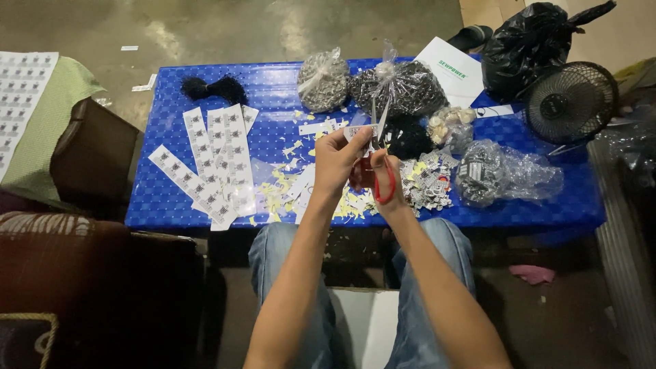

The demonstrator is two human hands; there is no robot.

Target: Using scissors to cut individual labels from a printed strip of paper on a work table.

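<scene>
My left hand (336, 158) is raised over the near middle of the blue counter (164, 198), its fingers (355, 137) pressed together on a small white label piece (357, 130), which I pinch by its left end. The piece sticks out to the right, toward the scissors (378, 140), so its long axis runs roughly left to right across my view.

My right hand (383, 184) sits just right of and a little nearer than the left, with fingers curled through the red scissor handles (384, 183). The blades point up and away from me, almost at right angles to the piece, and meet it just right of my left fingertips. I cannot tell how far the blades are parted.

So the piece lies straight between the two hands, held by the left, and the right hand's blade is the nearer edge to its free end.

Below the hands the counter is strewn with white and yellow paper scraps (287, 188). Uncut label strips (219, 160) lie well to the left; a heap of cut labels (427, 181) lies just right of my right hand, and clear bags (400, 85) stand on the far side.
</scene>
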